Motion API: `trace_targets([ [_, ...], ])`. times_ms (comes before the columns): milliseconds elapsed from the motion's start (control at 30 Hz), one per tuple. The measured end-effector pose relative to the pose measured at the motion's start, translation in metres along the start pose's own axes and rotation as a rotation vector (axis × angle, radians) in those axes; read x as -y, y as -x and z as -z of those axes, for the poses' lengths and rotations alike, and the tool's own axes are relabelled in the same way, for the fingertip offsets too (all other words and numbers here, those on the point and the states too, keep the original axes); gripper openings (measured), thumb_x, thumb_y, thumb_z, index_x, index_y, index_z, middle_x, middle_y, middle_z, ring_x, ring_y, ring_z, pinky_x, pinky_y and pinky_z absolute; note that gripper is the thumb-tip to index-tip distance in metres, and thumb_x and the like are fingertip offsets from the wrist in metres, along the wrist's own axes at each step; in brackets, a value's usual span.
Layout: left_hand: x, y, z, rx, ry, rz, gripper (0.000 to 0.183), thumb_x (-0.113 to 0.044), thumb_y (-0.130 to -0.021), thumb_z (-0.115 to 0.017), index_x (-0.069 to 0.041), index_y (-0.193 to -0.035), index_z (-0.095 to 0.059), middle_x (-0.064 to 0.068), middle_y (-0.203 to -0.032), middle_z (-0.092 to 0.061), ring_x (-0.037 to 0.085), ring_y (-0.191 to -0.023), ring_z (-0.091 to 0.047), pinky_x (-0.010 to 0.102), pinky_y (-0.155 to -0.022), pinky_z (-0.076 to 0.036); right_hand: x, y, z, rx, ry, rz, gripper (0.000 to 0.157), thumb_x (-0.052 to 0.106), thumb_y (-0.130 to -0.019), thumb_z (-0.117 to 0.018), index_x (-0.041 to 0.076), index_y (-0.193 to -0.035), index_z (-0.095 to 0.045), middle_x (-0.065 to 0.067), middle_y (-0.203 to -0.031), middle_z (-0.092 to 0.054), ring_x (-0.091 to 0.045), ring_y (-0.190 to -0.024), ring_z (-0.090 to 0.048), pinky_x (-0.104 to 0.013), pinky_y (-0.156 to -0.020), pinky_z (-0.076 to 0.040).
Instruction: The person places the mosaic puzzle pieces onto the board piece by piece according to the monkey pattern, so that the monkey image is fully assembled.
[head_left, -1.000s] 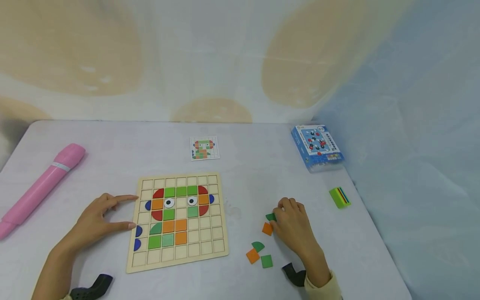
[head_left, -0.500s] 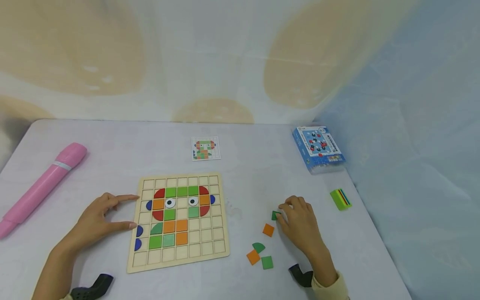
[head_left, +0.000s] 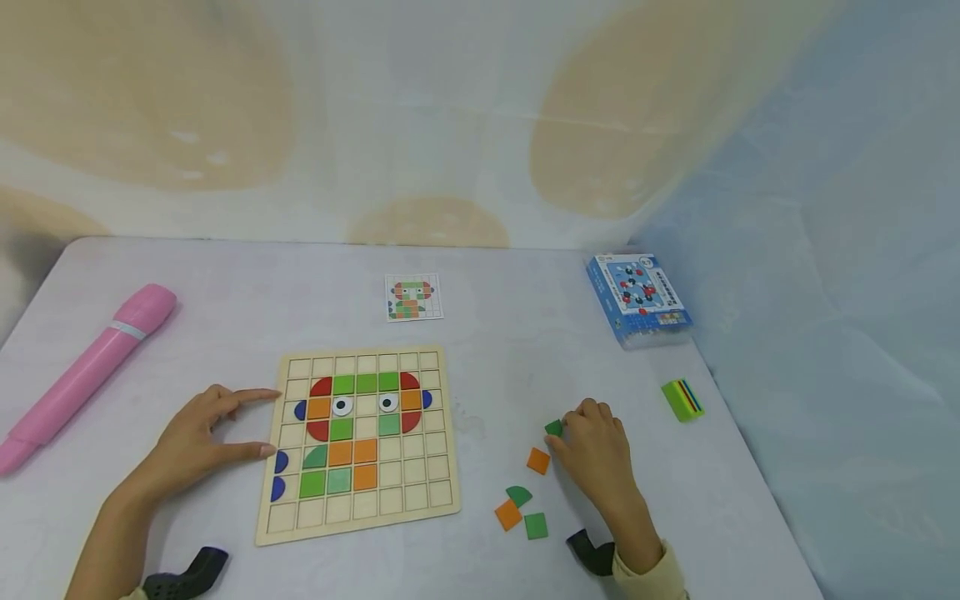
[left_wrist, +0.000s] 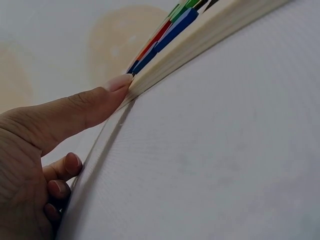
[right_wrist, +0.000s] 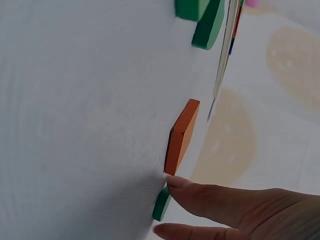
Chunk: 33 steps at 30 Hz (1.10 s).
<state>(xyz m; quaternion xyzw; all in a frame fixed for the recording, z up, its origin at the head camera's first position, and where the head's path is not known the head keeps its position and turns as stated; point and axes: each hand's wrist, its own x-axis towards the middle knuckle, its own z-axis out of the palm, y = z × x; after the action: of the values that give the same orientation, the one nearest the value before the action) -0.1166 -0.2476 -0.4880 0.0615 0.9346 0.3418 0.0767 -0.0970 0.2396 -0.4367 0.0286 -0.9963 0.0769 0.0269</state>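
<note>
In the head view my left hand [head_left: 198, 433] is at the left edge of a wooden grid board [head_left: 416, 496]. Its thumb and index finger are spread and touch that edge; the left wrist view shows the thumb [left_wrist: 80, 112] against the board's side. Red, orange, green and blue tiles and two eye discs [head_left: 342, 406] lie in the grid. Right of the board, my right hand [head_left: 596, 450] has thumb and index finger on either side of a small green tile [head_left: 553, 427], pinching it at the table. An orange tile [head_left: 538, 461] lies just beside the thumb.
Nearer the front lie a green quarter-round tile [head_left: 519, 496], an orange tile [head_left: 507, 514] and a green square tile [head_left: 536, 526]. A pattern card [head_left: 415, 297] lies behind the board. Pink tube [head_left: 90, 375] at left; blue box [head_left: 637, 296] and lime block [head_left: 682, 401] at right.
The green tile at my right fingers has turned and shifted slightly to the right. My right hand moved right, then a little back. The left hand stays at the board's edge.
</note>
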Motion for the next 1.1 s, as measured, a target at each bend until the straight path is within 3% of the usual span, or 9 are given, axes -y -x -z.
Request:
trace_targets([
  [133, -0.0002, -0.0007, -0.0002, 0.003, -0.007, 0.006, 0.075, -0.042, -0.071, -0.087, -0.021, -0.137, -0.059, 0.008, -0.093, -0.04, 0.023, -0.09, -0.035, 0.039, -0.07, -0.028, -0.0007, -0.0008, -0.0002, 0.007, -0.011, 0.005, 0.037, 0.021, -0.075, -0.086, -0.001, -0.103, -0.074, -0.012, -0.095, -0.062, -0.03, -0.092, -0.056, -0.046, -0.078, -0.048],
  [533, -0.0005, 0.0001, 0.0005, -0.026, -0.016, -0.028, 0.073, -0.042, -0.07, -0.088, -0.022, -0.135, -0.061, 0.005, -0.09, -0.039, 0.021, -0.087, -0.035, 0.035, -0.068, -0.026, -0.0029, -0.0017, -0.0008, -0.013, -0.071, 0.032, 0.026, 0.013, -0.074, -0.086, -0.001, -0.091, -0.075, -0.011, -0.094, -0.063, -0.03, -0.092, -0.058, -0.046, -0.077, -0.048],
  [800, -0.0017, 0.0005, 0.0013, -0.029, -0.02, -0.033, 0.073, -0.042, -0.069, -0.088, -0.021, -0.134, -0.062, 0.006, -0.09, -0.04, 0.021, -0.086, -0.036, 0.035, -0.068, -0.027, -0.0029, -0.006, -0.0012, 0.016, -0.104, 0.053, 0.024, 0.008, -0.073, -0.085, 0.001, -0.093, -0.074, -0.008, -0.095, -0.062, -0.027, -0.092, -0.057, -0.042, -0.077, -0.046],
  [967, -0.0035, 0.0003, 0.0019, -0.017, -0.015, -0.02, 0.074, -0.042, -0.069, -0.088, -0.02, -0.135, -0.062, 0.007, -0.09, -0.041, 0.022, -0.087, -0.036, 0.037, -0.069, -0.027, -0.0025, -0.008, -0.001, 0.013, -0.09, 0.109, 0.021, 0.005, -0.071, -0.083, -0.001, -0.089, -0.074, -0.007, -0.096, -0.062, -0.026, -0.093, -0.057, -0.044, -0.081, -0.047],
  [1100, -0.0028, -0.0001, 0.0017, -0.017, -0.017, -0.02, 0.074, -0.042, -0.069, -0.088, -0.02, -0.135, -0.062, 0.007, -0.09, -0.041, 0.022, -0.087, -0.036, 0.037, -0.068, -0.028, -0.0015, -0.0094, 0.001, -0.019, -0.013, 0.225, 0.018, 0.008, -0.071, -0.081, 0.0, -0.085, -0.073, -0.007, -0.095, -0.062, -0.026, -0.093, -0.057, -0.048, -0.089, -0.046],
])
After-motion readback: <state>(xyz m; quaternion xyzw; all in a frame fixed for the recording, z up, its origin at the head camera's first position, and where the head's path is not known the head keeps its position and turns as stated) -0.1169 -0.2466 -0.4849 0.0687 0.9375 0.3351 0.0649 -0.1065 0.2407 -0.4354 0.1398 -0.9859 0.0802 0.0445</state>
